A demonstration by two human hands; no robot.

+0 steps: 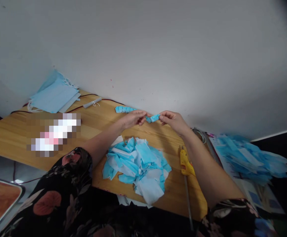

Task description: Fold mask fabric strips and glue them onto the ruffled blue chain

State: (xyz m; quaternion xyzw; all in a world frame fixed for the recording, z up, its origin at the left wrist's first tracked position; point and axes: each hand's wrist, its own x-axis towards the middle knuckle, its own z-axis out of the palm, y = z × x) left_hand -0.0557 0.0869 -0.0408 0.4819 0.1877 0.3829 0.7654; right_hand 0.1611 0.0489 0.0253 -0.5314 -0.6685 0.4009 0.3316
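Between my two hands, above the far side of the wooden table, is a small folded strip of blue mask fabric. My left hand pinches its left end. The fingertips of my right hand close on the right end. Just behind my left hand lies a row of folded blue pieces; whether it joins the strip I cannot tell. Nearer to me, below both hands, spreads a loose heap of blue and white fabric pieces. A yellow glue gun with a long glue stick sits beneath my right forearm.
A stack of blue face masks with white ear loops stands at the table's far left. Near it are a dark cable and a tied grey bundle. A pixelated area covers something at left. More blue pieces lie at right. The wall borders the table.
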